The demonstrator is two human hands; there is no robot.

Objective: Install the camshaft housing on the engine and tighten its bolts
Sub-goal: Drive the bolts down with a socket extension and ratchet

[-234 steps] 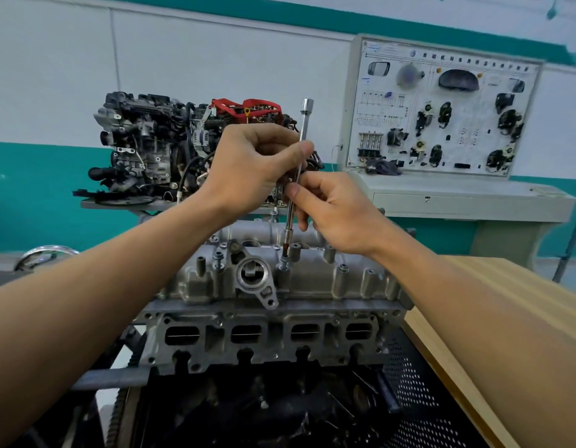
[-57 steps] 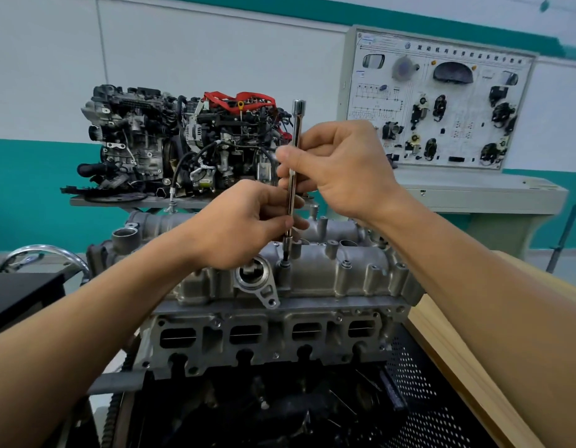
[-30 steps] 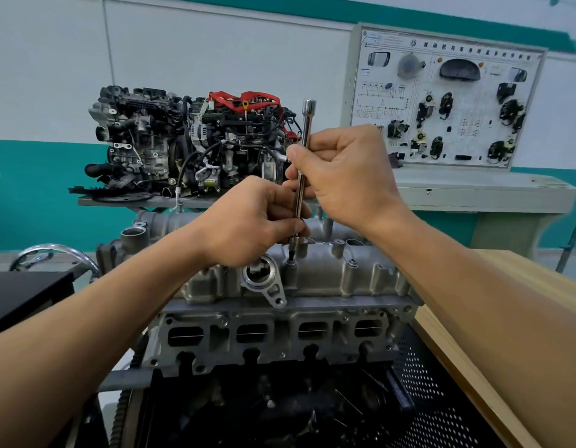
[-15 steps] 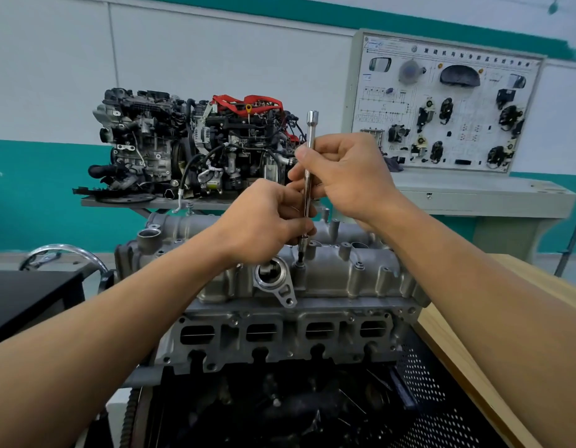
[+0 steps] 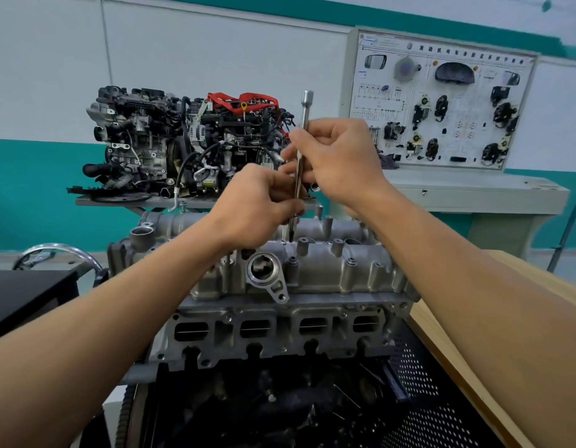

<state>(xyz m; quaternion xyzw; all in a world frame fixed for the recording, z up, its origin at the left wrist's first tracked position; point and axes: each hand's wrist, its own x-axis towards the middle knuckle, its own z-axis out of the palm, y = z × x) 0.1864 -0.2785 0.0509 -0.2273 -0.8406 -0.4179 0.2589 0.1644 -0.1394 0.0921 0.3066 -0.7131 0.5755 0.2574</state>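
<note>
Aluminium camshaft housing (image 5: 315,273) sits on top of the engine (image 5: 280,331), centre frame, flat on the head. Long steel driver bar (image 5: 303,124) stands near upright, slightly tilted, with its tip down on the housing's top face near the middle. The fastener under the tip is too small to make out.

Left hand (image 5: 257,215) is curled round the lower shaft, just above the tip. Right hand (image 5: 341,160) pinches the shaft higher up, thumb and fingers closed on it. The bar's socket end pokes out above the right hand.

Bolt heads (image 5: 293,260) show along the housing's near edge. Can't tell if they're fully seated.

Wooden table (image 5: 522,318) is to the right of the engine, with a black perforated panel (image 5: 425,399) low between them. Behind is a second engine (image 5: 170,147) with red parts on a stand. To its right, a trainer board (image 5: 441,101) with electrical parts stands on a grey console.
</note>
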